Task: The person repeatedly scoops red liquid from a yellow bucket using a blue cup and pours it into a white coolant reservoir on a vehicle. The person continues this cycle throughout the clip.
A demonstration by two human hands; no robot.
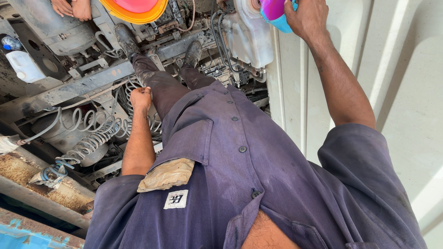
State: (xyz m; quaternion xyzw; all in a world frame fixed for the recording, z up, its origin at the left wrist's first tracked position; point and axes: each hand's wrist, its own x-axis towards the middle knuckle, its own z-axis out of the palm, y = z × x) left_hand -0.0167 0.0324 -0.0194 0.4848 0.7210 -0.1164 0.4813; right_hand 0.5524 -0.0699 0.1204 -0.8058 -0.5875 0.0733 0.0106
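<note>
overhead, right hand (308,17) grips a purple jug (273,9) (by the white tank (251,37)); left hand (140,97) is clenched

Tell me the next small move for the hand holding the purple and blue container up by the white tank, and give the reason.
Probably tilt it a little further over the white tank. The right hand grips the purple and blue container right at the tank's top, while the left hand is a closed fist by the thigh, away from the tank.
</note>
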